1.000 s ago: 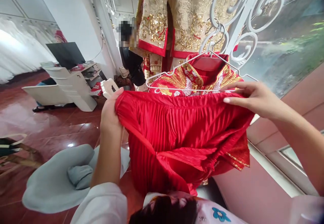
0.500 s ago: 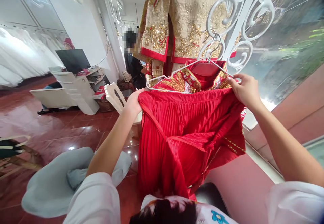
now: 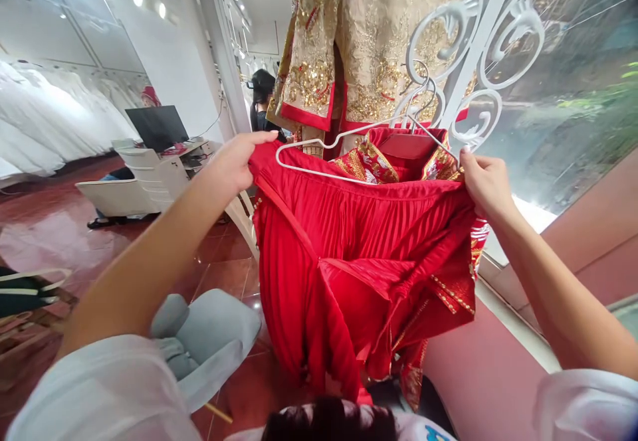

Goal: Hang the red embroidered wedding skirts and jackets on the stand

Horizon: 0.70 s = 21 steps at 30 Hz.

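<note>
A red pleated skirt (image 3: 359,228) is stretched by its waistband between my two hands. My left hand (image 3: 234,162) is closed on the waistband's left end, thumb along the top. At the right end, my right hand (image 3: 483,175) pinches the waistband beside the arm of a white wire hanger (image 3: 329,142). The hanger's left end lies over the front of the skirt's waistband, apart from my left hand. Behind the skirt hangs a red top with gold embroidery (image 3: 386,162), mostly hidden. Metal hooks (image 3: 421,89) show above its collar.
Gold garments with red hems (image 3: 389,49) hang behind, beside white scrollwork (image 3: 448,36) and a window. A grey chair (image 3: 214,335) stands at lower left, a pink ledge (image 3: 478,361) at lower right. Further back are a desk with a monitor (image 3: 152,125) and a person (image 3: 262,95).
My left hand has moved left and up, pulling the waistband's left end outward past the hanger's end. My right hand stays at its end. The view has shifted slightly.
</note>
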{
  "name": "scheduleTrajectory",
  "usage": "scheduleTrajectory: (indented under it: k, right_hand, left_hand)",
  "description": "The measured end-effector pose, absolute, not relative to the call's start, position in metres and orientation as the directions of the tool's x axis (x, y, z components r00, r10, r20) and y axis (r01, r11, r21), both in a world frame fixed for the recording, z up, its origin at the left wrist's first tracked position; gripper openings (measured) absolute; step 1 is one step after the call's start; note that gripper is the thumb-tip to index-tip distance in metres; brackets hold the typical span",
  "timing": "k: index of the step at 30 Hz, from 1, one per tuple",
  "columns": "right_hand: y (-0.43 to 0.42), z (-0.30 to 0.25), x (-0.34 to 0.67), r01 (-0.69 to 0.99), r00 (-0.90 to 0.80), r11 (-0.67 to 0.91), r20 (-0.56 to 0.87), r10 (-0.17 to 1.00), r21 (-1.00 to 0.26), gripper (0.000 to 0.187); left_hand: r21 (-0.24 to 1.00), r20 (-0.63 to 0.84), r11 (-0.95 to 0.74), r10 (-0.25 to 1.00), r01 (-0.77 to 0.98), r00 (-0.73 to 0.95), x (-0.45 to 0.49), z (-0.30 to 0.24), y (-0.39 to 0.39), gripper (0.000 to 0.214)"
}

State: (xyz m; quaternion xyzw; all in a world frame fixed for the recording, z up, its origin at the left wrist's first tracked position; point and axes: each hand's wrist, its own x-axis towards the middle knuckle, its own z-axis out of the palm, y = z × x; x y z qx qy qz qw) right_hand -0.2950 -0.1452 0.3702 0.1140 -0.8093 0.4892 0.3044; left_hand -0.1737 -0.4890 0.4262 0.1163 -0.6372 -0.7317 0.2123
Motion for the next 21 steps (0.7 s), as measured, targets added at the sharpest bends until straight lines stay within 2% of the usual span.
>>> scheduleTrajectory:
  k: [3,4,6,8,9,11,16,18,21]
  right_hand:
    - [-0.148,0.368,-0.297,-0.53,-0.698,0.545,0.699,0.156,-0.65,0.043]
    - [-0.149,0.367,-0.297,-0.534,-0.664,0.574,0.728,0.17,-0.621,0.043]
    - [-0.151,0.367,-0.298,-0.509,-0.621,0.623,0.755,0.212,-0.594,0.038]
    - [-0.155,0.367,-0.298,-0.455,-0.602,0.672,0.758,0.251,-0.584,0.031]
    - [-0.156,0.367,-0.298,-0.426,-0.594,0.696,0.759,0.266,-0.578,0.029]
    - [-0.16,0.367,-0.297,-0.378,-0.58,0.729,0.76,0.294,-0.57,0.029]
    - [-0.162,0.363,-0.291,-0.319,-0.519,0.724,0.752,0.406,-0.611,0.029]
    - [-0.159,0.362,-0.285,-0.308,-0.531,0.739,0.753,0.389,-0.599,0.036]
    - [-0.147,0.361,-0.275,-0.341,-0.564,0.77,0.772,0.292,-0.54,0.049]
  left_hand:
    - [0.92,0.341,0.345,-0.478,0.184,-0.81,-0.172,0.441,-0.483,0.018]
    - [0.842,0.418,0.517,-0.444,0.155,-0.792,-0.172,0.445,-0.479,0.023]
    - [0.606,0.538,0.79,-0.326,0.089,-0.778,-0.175,0.449,-0.471,0.035]
    - [0.368,0.616,0.928,-0.203,0.05,-0.761,-0.178,0.449,-0.461,0.042]
    - [0.291,0.641,0.956,-0.166,0.037,-0.749,-0.179,0.447,-0.455,0.041]
    - [0.238,0.665,0.971,-0.148,0.019,-0.732,-0.184,0.442,-0.442,0.035]
    - [0.295,0.69,0.954,-0.182,0.042,-0.701,-0.203,0.427,-0.419,0.019]
    - [0.301,0.725,0.953,-0.199,0.042,-0.66,-0.21,0.424,-0.415,0.02]
    - [0.355,0.781,0.931,-0.247,0.082,-0.573,-0.209,0.422,-0.415,0.032]
